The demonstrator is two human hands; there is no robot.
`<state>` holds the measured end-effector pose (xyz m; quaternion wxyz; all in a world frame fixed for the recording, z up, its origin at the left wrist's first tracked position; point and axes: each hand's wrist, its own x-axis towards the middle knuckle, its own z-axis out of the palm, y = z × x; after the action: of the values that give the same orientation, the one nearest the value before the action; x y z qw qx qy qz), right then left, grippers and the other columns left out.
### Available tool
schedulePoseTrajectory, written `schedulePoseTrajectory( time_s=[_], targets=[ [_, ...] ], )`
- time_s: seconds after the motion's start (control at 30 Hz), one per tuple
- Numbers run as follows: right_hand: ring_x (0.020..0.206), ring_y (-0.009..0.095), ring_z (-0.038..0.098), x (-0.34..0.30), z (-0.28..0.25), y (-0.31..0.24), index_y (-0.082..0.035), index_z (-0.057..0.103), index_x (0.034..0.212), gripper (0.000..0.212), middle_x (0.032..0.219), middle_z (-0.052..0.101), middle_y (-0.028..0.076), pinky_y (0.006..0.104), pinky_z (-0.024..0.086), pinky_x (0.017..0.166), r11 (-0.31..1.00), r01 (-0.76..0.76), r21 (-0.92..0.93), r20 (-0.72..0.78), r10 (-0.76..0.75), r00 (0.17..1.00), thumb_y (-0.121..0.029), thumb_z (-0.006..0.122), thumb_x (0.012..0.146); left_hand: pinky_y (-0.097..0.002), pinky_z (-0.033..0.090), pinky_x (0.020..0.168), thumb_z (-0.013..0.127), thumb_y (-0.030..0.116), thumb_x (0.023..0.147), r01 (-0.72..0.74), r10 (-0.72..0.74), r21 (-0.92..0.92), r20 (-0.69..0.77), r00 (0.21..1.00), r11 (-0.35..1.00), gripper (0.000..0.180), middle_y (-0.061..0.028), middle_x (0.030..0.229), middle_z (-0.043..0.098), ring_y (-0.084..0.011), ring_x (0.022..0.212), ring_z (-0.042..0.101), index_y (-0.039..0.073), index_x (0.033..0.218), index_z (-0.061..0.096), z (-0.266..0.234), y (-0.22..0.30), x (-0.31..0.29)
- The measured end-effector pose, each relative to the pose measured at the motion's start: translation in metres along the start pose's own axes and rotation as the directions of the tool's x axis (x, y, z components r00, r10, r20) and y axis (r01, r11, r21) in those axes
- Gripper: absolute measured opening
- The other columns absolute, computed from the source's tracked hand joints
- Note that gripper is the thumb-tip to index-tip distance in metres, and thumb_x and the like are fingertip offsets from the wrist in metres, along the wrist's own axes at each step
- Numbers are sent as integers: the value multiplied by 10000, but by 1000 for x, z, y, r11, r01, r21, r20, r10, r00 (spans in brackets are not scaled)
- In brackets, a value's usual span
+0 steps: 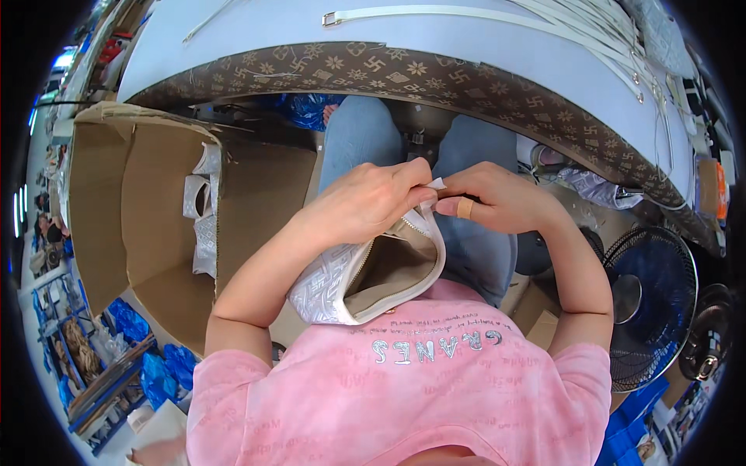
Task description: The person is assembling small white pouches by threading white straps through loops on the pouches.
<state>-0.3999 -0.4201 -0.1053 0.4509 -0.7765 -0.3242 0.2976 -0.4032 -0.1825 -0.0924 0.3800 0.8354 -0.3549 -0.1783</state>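
The white pouch [320, 289] sits over the lap, against the pink shirt [404, 396], short of the near edge of the counter [272, 27]. The left hand [377, 194] pinches its far right corner; the right hand [493, 198] pinches just beside. From there its long axis slants back leftward — nearer the left hand — with the unzipped mouth facing up.
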Motion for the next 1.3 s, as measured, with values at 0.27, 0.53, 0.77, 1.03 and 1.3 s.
schedulePoseTrajectory(
  time_s=[0.27, 0.53, 0.77, 1.03, 1.3],
  targets=[
    [761, 344, 624, 6, -3, -11, 5, 679, 1021, 262, 862, 658, 206, 403, 472, 659, 956, -154, -250, 55, 173, 983, -237, 629, 935, -506, 490, 650, 553, 195, 996, 51, -52, 24, 48, 997, 998, 156, -172, 879, 655, -436, 793, 627, 60, 1031, 482, 5, -1, 7],
    [675, 122, 587, -10, 38, 1, -2, 656, 1012, 163, 873, 634, 32, 291, 455, 591, 942, -187, 280, -167, 239, 957, -117, 685, 900, -431, 523, 730, 605, 59, 899, -93, 83, -23, -287, 954, 995, 199, -126, 1113, 593, -345, 904, 642, 66, 1094, 565, 4, -16, 5],
    [677, 71, 560, -17, 58, 15, 13, 650, 985, 127, 901, 604, 8, 227, 445, 577, 665, -100, 740, -179, 338, 924, -77, 687, 905, -391, 523, 728, 683, 12, 809, -77, 78, 12, -213, 974, 997, 134, -72, 1130, 555, -255, 877, 644, 63, 922, 633, -1, -7, 2],
    [655, 82, 563, -14, 48, 11, 20, 643, 974, 115, 908, 606, 25, 234, 452, 561, 695, -144, 705, -145, 340, 929, -28, 694, 882, -388, 517, 728, 726, 77, 795, -75, 90, 107, -138, 986, 991, 147, -71, 1096, 537, -255, 893, 632, 51, 888, 615, -5, 0, 2],
    [657, 112, 596, -20, 32, -1, -13, 631, 984, 136, 910, 625, 38, 249, 467, 572, 849, -240, 470, -72, 308, 949, -95, 697, 898, -369, 508, 737, 729, 38, 734, -188, 190, 36, -94, 977, 982, 169, -76, 1028, 533, -262, 901, 609, 54, 840, 598, -1, -9, 4]
  ],
)
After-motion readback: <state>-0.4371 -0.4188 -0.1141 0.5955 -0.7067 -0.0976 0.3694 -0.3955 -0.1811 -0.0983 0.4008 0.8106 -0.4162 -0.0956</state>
